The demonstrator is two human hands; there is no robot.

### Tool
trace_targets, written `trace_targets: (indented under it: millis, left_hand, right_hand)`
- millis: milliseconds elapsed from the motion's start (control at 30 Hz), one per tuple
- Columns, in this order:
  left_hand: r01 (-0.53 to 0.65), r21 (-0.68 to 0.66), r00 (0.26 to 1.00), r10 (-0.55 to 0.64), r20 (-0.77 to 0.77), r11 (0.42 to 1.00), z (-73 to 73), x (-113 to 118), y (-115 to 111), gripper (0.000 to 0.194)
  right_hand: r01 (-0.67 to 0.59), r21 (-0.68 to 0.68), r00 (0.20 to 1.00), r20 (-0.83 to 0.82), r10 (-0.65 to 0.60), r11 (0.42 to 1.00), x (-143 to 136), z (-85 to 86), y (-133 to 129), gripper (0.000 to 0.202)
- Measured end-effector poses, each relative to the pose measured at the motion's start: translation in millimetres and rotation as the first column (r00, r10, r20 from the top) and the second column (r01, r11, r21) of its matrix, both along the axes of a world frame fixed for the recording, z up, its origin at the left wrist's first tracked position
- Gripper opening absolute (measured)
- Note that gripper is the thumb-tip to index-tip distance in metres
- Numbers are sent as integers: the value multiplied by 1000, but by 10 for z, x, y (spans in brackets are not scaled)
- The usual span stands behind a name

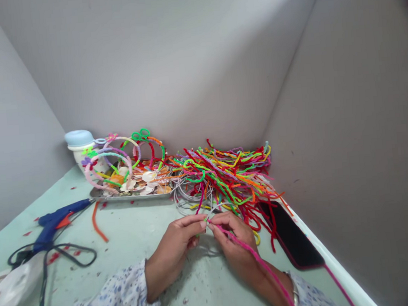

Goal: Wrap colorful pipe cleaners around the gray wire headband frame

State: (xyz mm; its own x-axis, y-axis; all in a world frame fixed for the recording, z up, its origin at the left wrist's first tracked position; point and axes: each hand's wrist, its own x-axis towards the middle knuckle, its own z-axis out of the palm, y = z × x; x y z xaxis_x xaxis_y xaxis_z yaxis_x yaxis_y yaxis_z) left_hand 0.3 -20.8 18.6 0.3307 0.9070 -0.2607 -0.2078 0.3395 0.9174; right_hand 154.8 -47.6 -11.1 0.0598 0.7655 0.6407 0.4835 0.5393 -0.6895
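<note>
The left hand [174, 243] pinches a small bright green fuzzy piece [205, 219] between thumb and forefinger; whether it is part of something longer is hidden by the fingers. Just beside it, the right hand [235, 238] pinches one end of a long, bright pink fuzzy stem [250, 250], whose length runs back over that hand and wrist toward the near edge of the desk [126, 241], which has a pale green top. Both hands are above the middle of the desk, fingertips nearly meeting.

Just beyond them are thin grey wire hoops [182, 188], beside a tangled heap of multicoloured fuzzy stems [227, 174] toward the far right corner. A black phone with a red rim [293, 235] lies along the right edge, partly under loose red stems.

Near the far edge, left of the heap, a shallow metal tray [140, 197] holds pale round discs [149, 176] and fuzzy multicoloured headbands [106, 154]. A white container with a light blue lid [79, 137] stands at the far left corner. Toward the left edge lie a blue glue gun with an orange trigger [48, 228] and its dark cord [88, 260].
</note>
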Motion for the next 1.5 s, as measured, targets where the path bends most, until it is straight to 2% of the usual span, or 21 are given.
trace_targets:
  millis: [233, 400, 733, 933, 1200, 1300, 1367, 1433, 1500]
  left_hand:
    - [-26, 112, 982, 47, -183, 993, 59, -4, -39, 32]
    - [-19, 250, 957, 90, -275, 968, 90, -20, -43, 29]
    - [4, 448, 915, 178, -362, 894, 177, -25, -78, 19]
    - [38, 518, 902, 194, -386, 855, 231, -24, -130, 17]
    - [108, 592, 894, 182, -409, 799, 326, -32, -189, 20]
    - [119, 617, 885, 199, -421, 778, 352, -35, -218, 20]
    - [139, 646, 877, 209, -432, 751, 366, -39, -230, 22]
    - [183, 682, 866, 213, -453, 708, 384, -47, -236, 25]
    - [233, 711, 851, 214, -479, 664, 409, -58, -237, 28]
  right_hand:
    - [-23, 68, 999, 36, 20, 997, -9, 52, -26, 7]
    - [-22, 70, 999, 43, 19, 997, -14, 94, -63, 11]
    - [-54, 163, 991, 133, 32, 985, 47, 91, -70, 18]
    - [-27, 226, 975, 222, -25, 974, 85, 179, -72, 17]
    - [-13, 343, 967, 243, -76, 939, 127, 339, -95, 25]
    - [-33, 285, 977, 212, -30, 958, 117, 389, -106, 23]
    - [-52, 192, 988, 154, 23, 980, 95, 408, -110, 16]
    - [-65, 43, 997, 32, 64, 997, 63, 416, -108, 11]
    - [-88, -138, 991, -113, 72, 987, 28, 426, -100, 12]
